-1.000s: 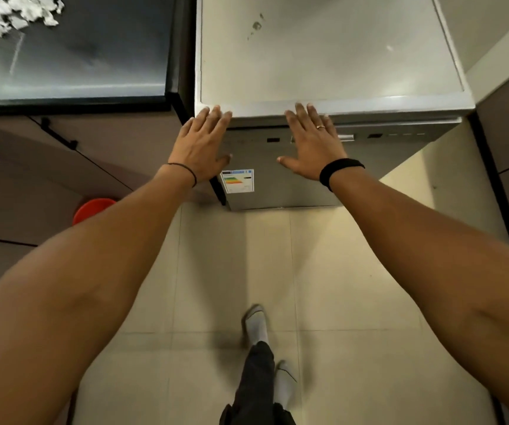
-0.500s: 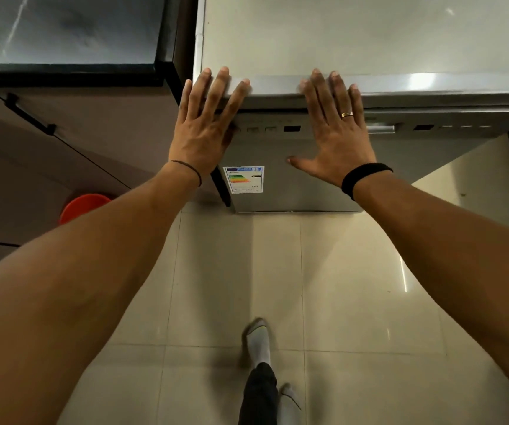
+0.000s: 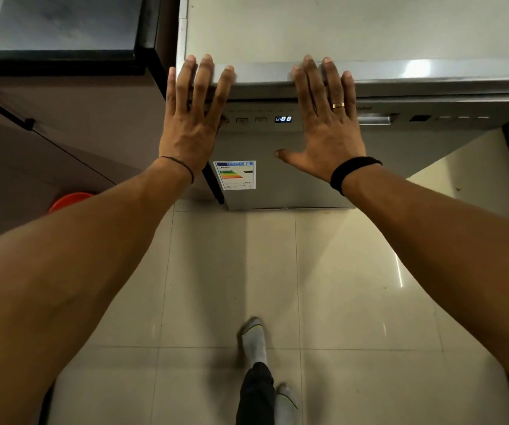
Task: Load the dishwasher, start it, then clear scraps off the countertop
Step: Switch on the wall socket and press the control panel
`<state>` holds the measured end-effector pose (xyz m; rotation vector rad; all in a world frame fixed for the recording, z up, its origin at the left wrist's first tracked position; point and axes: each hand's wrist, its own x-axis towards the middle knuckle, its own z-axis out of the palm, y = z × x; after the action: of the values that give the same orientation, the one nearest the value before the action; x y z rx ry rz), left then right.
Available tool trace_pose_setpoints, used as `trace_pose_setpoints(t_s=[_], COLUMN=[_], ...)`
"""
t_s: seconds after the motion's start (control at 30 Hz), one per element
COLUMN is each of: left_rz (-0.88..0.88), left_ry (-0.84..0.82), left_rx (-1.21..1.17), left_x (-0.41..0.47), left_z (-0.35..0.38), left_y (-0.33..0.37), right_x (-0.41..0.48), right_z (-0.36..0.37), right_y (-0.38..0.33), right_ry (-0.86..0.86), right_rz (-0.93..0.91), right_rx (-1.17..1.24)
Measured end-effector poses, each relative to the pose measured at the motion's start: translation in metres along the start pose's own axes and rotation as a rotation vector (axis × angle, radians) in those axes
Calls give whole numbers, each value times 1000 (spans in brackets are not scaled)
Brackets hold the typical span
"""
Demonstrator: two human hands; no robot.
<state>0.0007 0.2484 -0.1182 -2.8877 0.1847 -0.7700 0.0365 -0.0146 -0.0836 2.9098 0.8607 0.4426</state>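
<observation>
The left hand [image 3: 191, 118] and right hand [image 3: 326, 124] lie flat, fingers straight, on the upper front edge of the dishwasher [image 3: 293, 179]. They grasp nothing and are probably pressing the door so it latches. Both arms reach forward, nearly straight. The display [image 3: 283, 119] glows between them. The dishwasher stands just beside the dark desk [image 3: 54, 23].

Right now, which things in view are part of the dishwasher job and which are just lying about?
Job: dishwasher, door closed; its lit display; left hand and right hand, flat against its top edge; dark countertop on the left.
Lying about: red container low on the left; energy label; cabinet handle.
</observation>
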Motion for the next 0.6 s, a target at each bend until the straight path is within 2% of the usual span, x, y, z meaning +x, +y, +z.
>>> trace_pose_setpoints(t_s=[0.37,0.6], left_rz=[29,10], left_ry=[-252,-271], left_rx=[-69,-43], left_x=[3,2], left_z=[-25,-26], left_y=[-1,2], right_x=[-1,0], right_z=[-3,-2], right_y=[1,0], right_ry=[-16,-10], right_rz=[-12,-9], right_rx=[1,5])
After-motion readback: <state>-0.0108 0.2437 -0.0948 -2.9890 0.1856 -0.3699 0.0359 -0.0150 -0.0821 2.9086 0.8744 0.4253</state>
